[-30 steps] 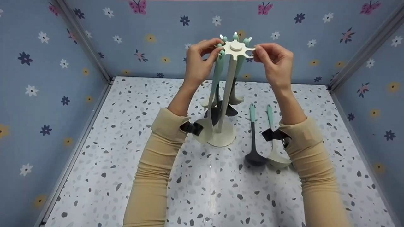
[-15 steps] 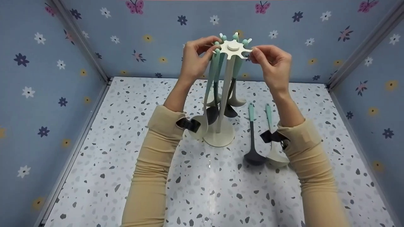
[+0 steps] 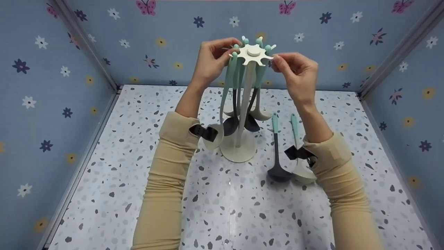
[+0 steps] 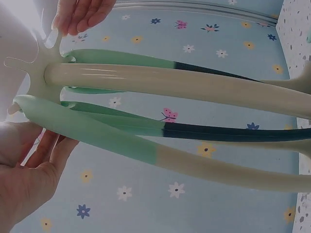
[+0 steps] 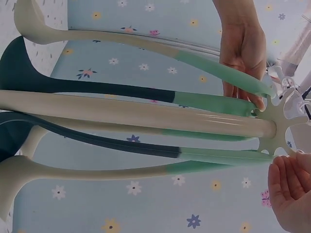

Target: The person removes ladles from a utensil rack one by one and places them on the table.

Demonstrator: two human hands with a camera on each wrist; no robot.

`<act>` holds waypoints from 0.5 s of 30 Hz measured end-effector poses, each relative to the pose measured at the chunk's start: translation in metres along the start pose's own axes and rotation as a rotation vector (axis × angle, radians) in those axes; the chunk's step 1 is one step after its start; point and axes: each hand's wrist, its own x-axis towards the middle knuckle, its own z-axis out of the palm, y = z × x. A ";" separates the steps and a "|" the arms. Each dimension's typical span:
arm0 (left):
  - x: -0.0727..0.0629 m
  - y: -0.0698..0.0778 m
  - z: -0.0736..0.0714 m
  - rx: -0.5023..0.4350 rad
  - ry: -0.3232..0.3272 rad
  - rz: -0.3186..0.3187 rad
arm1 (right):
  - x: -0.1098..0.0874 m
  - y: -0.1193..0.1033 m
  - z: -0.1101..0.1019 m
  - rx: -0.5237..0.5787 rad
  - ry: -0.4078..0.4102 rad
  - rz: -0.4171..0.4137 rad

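A cream utensil rack (image 3: 245, 104) stands upright, its notched top (image 3: 248, 60) bearing several hanging ladles with green handles. Some have black bowls, others cream. On the left side, my left hand (image 3: 210, 62) pinches the edge of the rack's top beside the handle ends; its fingertips are partly hidden. A cream ladle (image 4: 97, 131) hangs close to that hand. Opposite, my right hand (image 3: 299, 76) pinches one bare prong between thumb and fingers. In the right wrist view, the pole (image 5: 146, 112) runs between the hanging handles.
Right of the rack's round base (image 3: 239, 154), a black ladle (image 3: 278, 173) and a cream ladle (image 3: 302, 174) lie on the speckled table (image 3: 208, 215). My right sleeve partly covers the cream one. Blue flowered panels (image 3: 166, 31) enclose the back and sides.
The rack's top and both hands have shifted slightly left. The hanging ladles have swung round, the front cream one moving left. The two ladles on the table stay put.
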 end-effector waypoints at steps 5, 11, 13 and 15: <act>0.001 -0.002 -0.003 -0.020 -0.003 -0.023 | -0.002 0.001 0.001 -0.031 -0.014 -0.032; 0.000 0.007 -0.002 -0.052 -0.002 -0.061 | -0.003 -0.004 0.002 -0.037 -0.020 -0.015; -0.002 0.014 -0.001 -0.060 0.008 -0.079 | -0.003 -0.004 0.001 -0.054 -0.030 -0.029; -0.004 0.021 0.001 -0.061 0.020 -0.088 | -0.003 -0.005 0.001 -0.061 -0.035 -0.025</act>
